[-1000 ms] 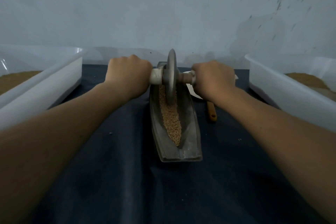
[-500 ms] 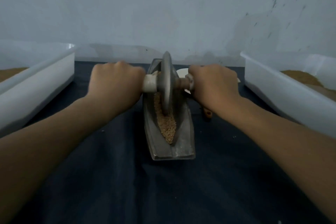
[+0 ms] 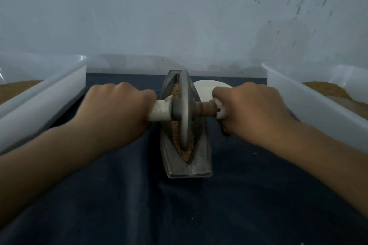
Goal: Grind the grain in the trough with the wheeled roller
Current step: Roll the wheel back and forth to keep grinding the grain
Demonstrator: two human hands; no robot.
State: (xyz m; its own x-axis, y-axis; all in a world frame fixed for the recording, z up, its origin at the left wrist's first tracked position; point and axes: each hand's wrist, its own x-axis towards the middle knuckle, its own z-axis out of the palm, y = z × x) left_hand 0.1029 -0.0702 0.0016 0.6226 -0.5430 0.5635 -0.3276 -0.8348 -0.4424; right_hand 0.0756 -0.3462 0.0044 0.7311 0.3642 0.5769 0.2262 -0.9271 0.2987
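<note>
The left hand (image 3: 117, 109) clamps one handle of the wheeled roller (image 3: 184, 109). Its grey disc stands upright in the metal trough (image 3: 187, 167), centred on the dark cloth (image 3: 139, 205), amid brown grain (image 3: 186, 154). The right hand (image 3: 253, 109) clamps the other handle. The disc has rolled nearer than before. One roller, one trough, two tubs: left bin (image 3: 39, 89), right bin (image 3: 310, 109).

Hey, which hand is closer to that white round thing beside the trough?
Right. The right hand grips one handle of the roller, just in front of the white round thing; the left hand grips the other handle, across the trough from it.
</note>
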